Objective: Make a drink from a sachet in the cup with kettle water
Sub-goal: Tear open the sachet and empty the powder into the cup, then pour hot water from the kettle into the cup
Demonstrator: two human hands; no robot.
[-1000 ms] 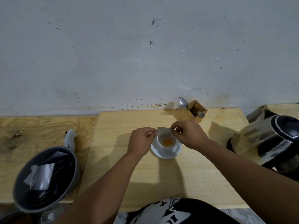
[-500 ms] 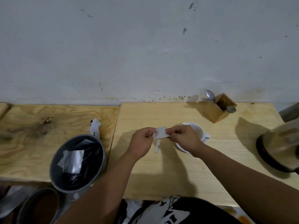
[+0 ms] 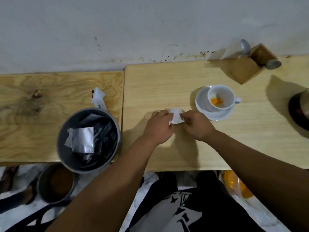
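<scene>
A small white sachet [image 3: 175, 116] is pinched between my left hand [image 3: 158, 126] and my right hand [image 3: 197, 125], just above the wooden table [image 3: 167, 81]. The white cup [image 3: 220, 96] stands on a white saucer [image 3: 201, 99] to the right of my hands, with orange powder [image 3: 216, 101] at its bottom. Only the dark edge of the kettle [image 3: 299, 111] shows at the far right.
A grey bin [image 3: 88, 139] lined with a black bag holds silver wrappers, left of my hands. A crumpled white wrapper [image 3: 98, 99] lies behind it. A wooden holder [image 3: 249, 64] with spoons stands at the back right. A metal tin [image 3: 56, 183] sits on the floor.
Both hands carried the sachet from over the cup leftward and nearer to me. The view swung left, so the cup stands uncovered and most of the kettle left the frame.
</scene>
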